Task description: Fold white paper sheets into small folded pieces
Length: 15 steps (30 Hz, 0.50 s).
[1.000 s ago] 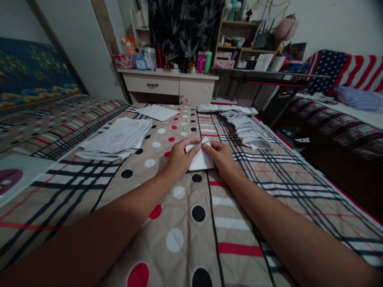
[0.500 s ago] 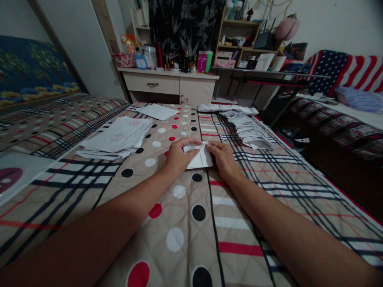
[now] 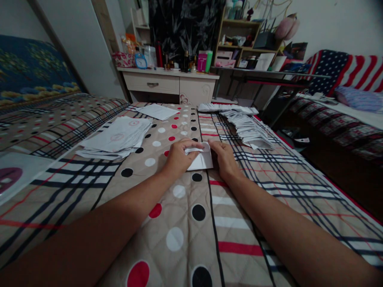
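Note:
A small folded sheet of white paper (image 3: 201,161) lies on the patterned bedspread in front of me, its top edge folded over. My left hand (image 3: 181,155) is closed on its left side, thumb on the near face and index finger along the fold. At the paper's right edge is my right hand (image 3: 224,157), its fingers curled in, fingertips against the upper right corner. To the left sits a stack of flat white sheets (image 3: 118,135) with faint reddish print. Farther right, a fanned row of folded white papers (image 3: 247,129) lies on the bedspread.
A separate white sheet (image 3: 158,111) lies near the bed's far edge. Behind it stands a white dresser (image 3: 152,83) with bottles and a clock on top. At far left is a translucent plastic bag (image 3: 24,171). Beyond the bed's right edge are a dark floor and another bed.
My right fingertips have shifted from the middle of the fold to the paper's upper right corner. My left index finger now reaches farther along the fold, which lies flatter.

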Each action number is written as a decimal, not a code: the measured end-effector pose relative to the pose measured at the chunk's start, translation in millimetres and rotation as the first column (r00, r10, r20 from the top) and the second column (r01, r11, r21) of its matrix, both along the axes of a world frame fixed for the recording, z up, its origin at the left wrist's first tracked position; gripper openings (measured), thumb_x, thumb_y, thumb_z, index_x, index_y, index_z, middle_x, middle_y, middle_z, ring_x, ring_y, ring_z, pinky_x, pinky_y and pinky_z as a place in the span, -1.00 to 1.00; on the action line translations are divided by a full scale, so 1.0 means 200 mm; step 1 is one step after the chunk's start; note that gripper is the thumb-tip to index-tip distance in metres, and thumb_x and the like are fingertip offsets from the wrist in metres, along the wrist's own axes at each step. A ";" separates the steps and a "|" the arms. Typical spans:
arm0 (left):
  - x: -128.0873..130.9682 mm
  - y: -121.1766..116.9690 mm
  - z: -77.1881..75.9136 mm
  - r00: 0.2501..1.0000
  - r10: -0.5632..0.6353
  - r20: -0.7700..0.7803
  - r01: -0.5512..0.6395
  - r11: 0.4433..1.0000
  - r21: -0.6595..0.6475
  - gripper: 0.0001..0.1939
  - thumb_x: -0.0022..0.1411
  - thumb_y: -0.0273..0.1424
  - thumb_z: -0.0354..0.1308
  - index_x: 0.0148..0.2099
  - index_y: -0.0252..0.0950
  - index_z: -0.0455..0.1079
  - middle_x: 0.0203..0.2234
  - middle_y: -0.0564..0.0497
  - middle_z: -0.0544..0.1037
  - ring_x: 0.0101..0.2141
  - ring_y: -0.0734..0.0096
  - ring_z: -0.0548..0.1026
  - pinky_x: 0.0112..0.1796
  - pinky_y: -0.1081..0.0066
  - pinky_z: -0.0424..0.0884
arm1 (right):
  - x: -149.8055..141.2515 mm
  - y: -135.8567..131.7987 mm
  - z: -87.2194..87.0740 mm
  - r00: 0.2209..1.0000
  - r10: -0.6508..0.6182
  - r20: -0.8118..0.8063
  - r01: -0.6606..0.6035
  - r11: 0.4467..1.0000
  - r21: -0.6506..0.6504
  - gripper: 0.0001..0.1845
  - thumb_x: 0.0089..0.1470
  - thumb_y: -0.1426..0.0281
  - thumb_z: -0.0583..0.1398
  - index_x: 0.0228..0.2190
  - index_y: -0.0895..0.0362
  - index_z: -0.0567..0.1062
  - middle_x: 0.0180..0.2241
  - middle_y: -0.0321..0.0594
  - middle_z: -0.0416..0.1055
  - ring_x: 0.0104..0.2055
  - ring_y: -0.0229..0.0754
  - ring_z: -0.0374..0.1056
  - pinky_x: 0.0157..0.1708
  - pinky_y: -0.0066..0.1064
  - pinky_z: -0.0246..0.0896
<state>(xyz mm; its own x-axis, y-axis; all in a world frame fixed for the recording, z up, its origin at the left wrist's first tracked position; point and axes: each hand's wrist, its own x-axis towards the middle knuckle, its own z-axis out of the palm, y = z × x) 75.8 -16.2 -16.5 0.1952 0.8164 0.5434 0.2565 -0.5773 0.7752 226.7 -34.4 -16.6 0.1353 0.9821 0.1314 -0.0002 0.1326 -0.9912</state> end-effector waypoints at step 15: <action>0.00 -0.01 0.00 0.952 -0.193 0.238 0.270 0.896 -0.354 -0.57 -0.19 -0.39 0.44 -0.26 -0.32 0.35 -0.49 0.09 0.51 -0.50 0.51 0.49 -0.45 0.51 0.43 | 0.01 0.01 0.00 0.932 -0.023 0.363 -0.059 0.975 0.214 -0.49 0.02 0.06 0.21 -0.73 0.13 0.28 -0.68 -0.36 0.08 -0.57 -0.33 -0.02 -0.57 -0.42 -0.16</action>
